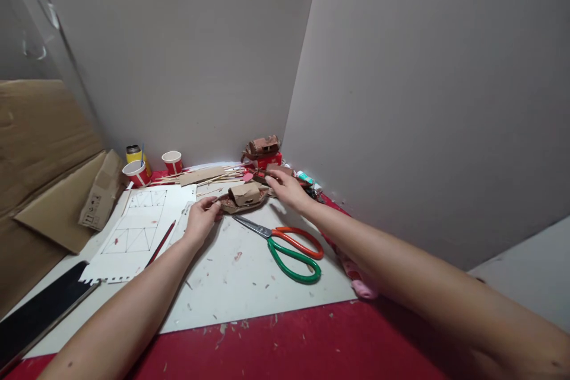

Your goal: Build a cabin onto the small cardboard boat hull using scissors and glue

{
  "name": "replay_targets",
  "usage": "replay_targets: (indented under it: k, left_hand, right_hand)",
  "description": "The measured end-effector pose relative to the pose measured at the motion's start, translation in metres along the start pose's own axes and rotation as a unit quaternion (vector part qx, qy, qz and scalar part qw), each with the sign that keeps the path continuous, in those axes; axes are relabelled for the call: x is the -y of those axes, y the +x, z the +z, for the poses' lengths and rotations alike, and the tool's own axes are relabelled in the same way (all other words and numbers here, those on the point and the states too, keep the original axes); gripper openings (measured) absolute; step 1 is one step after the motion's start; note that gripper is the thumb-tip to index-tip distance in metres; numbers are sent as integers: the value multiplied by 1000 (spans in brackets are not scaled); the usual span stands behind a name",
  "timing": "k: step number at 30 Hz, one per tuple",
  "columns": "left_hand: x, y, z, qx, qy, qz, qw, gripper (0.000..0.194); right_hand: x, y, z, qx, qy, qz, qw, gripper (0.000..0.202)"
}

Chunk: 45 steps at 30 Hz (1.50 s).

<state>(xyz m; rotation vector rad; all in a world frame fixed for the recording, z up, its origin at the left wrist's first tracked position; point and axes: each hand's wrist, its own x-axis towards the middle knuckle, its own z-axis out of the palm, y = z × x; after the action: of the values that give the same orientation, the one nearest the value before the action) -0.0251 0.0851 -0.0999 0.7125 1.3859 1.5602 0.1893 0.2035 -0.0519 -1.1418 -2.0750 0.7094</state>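
Note:
A small brown cardboard model shaped like a boat (246,195), with an arched cover and a cut opening, sits on the white sheet in front of me. My left hand (203,218) pinches its left end between thumb and fingers. Over the model's right end reaches my right hand (285,188), its fingers apart and near a cluster of dark reddish pieces; no held thing shows in it. Just nearer to me lie large scissors (270,234) with one orange and one green handle, blades slightly parted.
Thin wooden sticks (229,173) and a cardboard strip (201,176) lie behind. A second brown model (262,146) stands on a red box. Paper cups (171,162), a yellow bottle (145,157), a drawing (138,219), a pencil (161,243), a black tablet-like slab (42,314) and cardboard (48,130) surround the left.

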Motion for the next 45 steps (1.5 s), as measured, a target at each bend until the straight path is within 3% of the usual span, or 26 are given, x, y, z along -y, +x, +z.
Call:
replay_targets:
  k: [3,5,8,12,17,21,26,32,35,40,45]
  left_hand:
    - [1,0,0,-4,2,12,1000,35]
    - [2,0,-1,-3,1,24,1000,32]
    - [3,-2,-3,-4,9,49,999,36]
    - [3,-2,-2,-8,28,80,996,63]
    - [1,1,1,-11,43,100,994,62]
    - [0,-1,4,-9,29,104,994,61]
    - [-7,-3,6,-25,-11,101,994,57]
    - [-20,7,-8,-134,-72,102,983,51]
    - [-21,14,-15,-170,-84,69,979,35]
    - [-26,19,-24,-139,-89,3,986,37]
    - [-35,17,-30,-89,-80,-28,992,37]
  right_hand:
    - [14,-1,2,14,-69,-100,992,41]
    - [26,-1,5,67,-113,-164,978,52]
    - [43,6,10,166,-178,-226,943,84]
    - [52,23,15,247,-247,-237,906,107]
    - [41,38,17,288,-287,-191,893,115]
    - [32,38,15,298,-275,-178,897,115]
    - [38,28,6,271,-249,-181,912,112]
    - [59,-3,-8,242,-215,-177,929,112]
    - [74,-31,-7,249,-209,-191,926,111]
    - [87,-71,9,265,-217,-224,912,107]
    - [82,-88,21,258,-239,-250,902,105]
